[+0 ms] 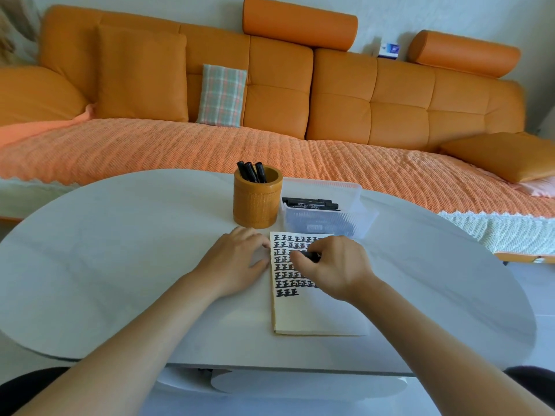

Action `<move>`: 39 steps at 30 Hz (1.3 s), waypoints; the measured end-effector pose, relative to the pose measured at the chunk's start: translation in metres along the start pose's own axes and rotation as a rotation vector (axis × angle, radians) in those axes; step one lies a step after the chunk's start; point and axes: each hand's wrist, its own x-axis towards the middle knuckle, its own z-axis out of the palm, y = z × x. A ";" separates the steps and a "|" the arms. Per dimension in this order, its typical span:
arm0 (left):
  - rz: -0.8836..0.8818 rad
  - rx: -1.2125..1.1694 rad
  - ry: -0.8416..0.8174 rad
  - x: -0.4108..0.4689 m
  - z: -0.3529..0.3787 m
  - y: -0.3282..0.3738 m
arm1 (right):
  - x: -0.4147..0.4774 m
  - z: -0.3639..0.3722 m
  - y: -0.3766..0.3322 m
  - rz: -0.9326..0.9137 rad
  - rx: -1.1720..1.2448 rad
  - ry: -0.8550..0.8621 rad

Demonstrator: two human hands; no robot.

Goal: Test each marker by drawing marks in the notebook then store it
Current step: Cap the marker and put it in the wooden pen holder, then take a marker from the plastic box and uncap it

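Observation:
An open notebook point(303, 313) lies on the white table, its upper page filled with rows of black marks. My right hand point(333, 268) is over the marked page and grips a black marker point(310, 256), of which only a short piece shows between the fingers. My left hand point(237, 259) rests flat at the notebook's left edge, fingers relaxed. Behind them, an orange round pen holder point(256, 205) holds three black markers point(250, 172). To its right, a clear plastic box point(327, 217) contains more black markers point(310, 203).
The oval white table point(120, 250) has bare surface to the left and right of the notebook. An orange sofa point(270, 94) with cushions and an orange throw runs along the far side, close behind the table.

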 end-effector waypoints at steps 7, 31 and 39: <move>0.013 0.028 -0.073 0.011 -0.003 -0.007 | 0.048 -0.026 -0.018 -0.029 0.584 0.024; 0.073 0.016 -0.045 0.013 -0.005 -0.019 | 0.165 -0.009 -0.041 -0.122 0.216 0.013; 0.062 0.021 -0.022 0.017 -0.003 -0.018 | 0.161 -0.018 0.008 0.060 -0.214 -0.335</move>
